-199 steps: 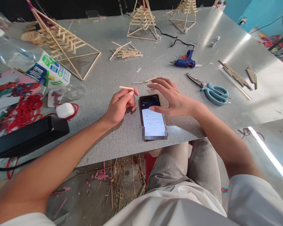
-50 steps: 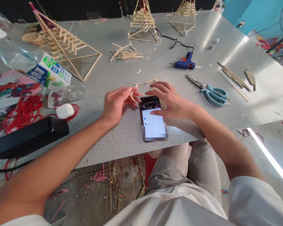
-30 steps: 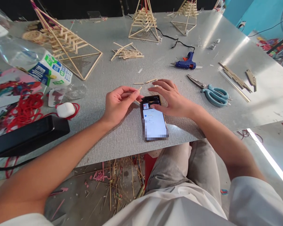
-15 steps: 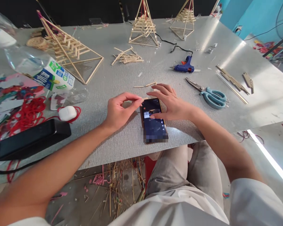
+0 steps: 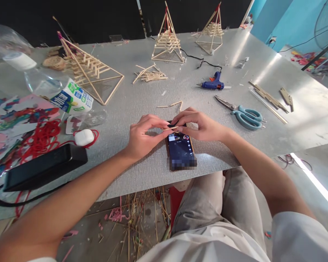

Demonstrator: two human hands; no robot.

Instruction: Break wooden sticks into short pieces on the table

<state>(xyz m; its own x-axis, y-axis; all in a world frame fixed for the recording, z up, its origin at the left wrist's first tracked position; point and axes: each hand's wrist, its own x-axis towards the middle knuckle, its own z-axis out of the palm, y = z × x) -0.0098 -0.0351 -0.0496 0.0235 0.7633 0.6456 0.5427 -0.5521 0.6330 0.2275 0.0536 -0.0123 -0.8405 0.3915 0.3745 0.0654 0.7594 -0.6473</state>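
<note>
Above the upper part of a phone [image 5: 182, 151], my left hand [image 5: 146, 136] and my right hand [image 5: 198, 125] meet fingertip to fingertip. Pinched between them is a short wooden stick [image 5: 171, 128], one end in each hand. The phone lies on the table with its screen lit and partly covered by my fingers. Just beyond my hands lie a few short loose sticks [image 5: 162, 106]. Farther back is a small pile of wooden sticks [image 5: 150, 74].
Pyramid frames of sticks stand at the back left [image 5: 87, 69], the back middle [image 5: 167, 42] and the back right [image 5: 211, 32]. On the right are a blue glue gun [image 5: 214, 83] and scissors [image 5: 247, 115]. A bottle [image 5: 71, 96], red cord [image 5: 45, 134] and a black box [image 5: 46, 165] crowd the left.
My right hand has moved from over the phone's screen to my left fingertips, and its fingers have closed on the stick. The camera view has tilted slightly upward.
</note>
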